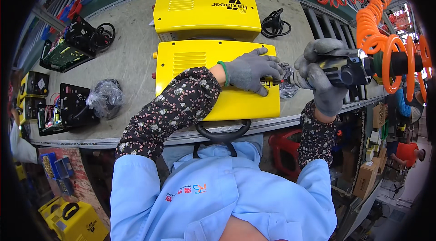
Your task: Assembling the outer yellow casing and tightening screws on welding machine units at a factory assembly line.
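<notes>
A yellow metal case (pixel 240 105) with vent slots lies in front of me, a black handle (pixel 225 135) at its near edge. My left hand (pixel 251 72), in a grey glove, lies flat on its right part with fingers spread. My right hand (pixel 321 75), also gloved, is wrapped round a black and silver air screwdriver (pixel 347 71). The tool lies sideways, its front end pointing left at the case's right end, close to my left fingertips. Whether its tip touches the case I cannot tell. An orange coiled hose (pixel 373 21) runs from the tool's rear.
Behind lies another yellow case (pixel 204 23), beside a coiled black cord (pixel 274 24). A clear plastic bag (pixel 289 89) sits right of the near case. Leftward on the workbench (pixel 136 36) stand open black units with circuit boards (pixel 63 56). Rollers (pixel 329 27) extend at the right.
</notes>
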### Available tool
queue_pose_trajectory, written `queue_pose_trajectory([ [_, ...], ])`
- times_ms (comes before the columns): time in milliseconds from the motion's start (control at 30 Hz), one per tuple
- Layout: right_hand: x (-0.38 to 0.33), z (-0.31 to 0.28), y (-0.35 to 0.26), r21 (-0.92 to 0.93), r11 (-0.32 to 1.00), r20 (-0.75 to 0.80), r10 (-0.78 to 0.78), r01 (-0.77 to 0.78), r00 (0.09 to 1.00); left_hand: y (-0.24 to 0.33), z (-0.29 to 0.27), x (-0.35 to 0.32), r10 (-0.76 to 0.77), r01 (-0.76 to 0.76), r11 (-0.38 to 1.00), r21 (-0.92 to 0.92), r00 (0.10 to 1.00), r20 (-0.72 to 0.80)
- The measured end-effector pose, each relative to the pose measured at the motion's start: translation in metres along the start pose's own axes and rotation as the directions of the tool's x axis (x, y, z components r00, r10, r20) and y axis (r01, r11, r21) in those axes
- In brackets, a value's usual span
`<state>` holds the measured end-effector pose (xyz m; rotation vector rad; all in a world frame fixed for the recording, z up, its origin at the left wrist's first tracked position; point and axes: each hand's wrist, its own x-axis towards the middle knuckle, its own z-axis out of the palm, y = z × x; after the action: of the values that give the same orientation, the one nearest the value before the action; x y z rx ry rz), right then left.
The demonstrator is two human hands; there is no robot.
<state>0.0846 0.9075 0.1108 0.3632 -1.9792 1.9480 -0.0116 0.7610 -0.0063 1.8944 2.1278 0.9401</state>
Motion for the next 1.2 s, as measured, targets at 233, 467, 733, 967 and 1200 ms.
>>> queue_pose_trajectory([
  [233, 0.003, -0.005, -0.002, -0.089, 0.992, 0.043, -0.087, 0.091, 0.995, -0.001, 0.002, 0.001, 0.021, -0.021, 1.0, -0.012, 1.0, 0.012],
  [467, -0.002, 0.007, -0.005, -0.069, 0.994, -0.163, -0.093, 0.082, 0.982, 0.0, 0.002, 0.001, 0.009, -0.009, 1.0, 0.002, 1.0, 0.002],
  [733, -0.015, 0.009, 0.005, -0.355, 0.916, -0.187, -0.266, 0.187, 0.946, 0.001, 0.005, 0.0, -0.005, 0.004, 1.0, -0.012, 1.0, -0.029],
  [967, -0.003, 0.011, 0.011, -0.064, 0.995, -0.281, -0.097, 0.082, 0.955, 0.005, 0.007, 0.002, -0.047, 0.047, 0.999, 0.007, 0.998, -0.042],
  [1200, -0.004, 0.014, 0.009, -0.011, 0.99, -0.314, -0.134, 0.138, 0.94, 0.004, 0.008, 0.007, -0.106, 0.106, 0.994, -0.003, 0.993, -0.046],
])
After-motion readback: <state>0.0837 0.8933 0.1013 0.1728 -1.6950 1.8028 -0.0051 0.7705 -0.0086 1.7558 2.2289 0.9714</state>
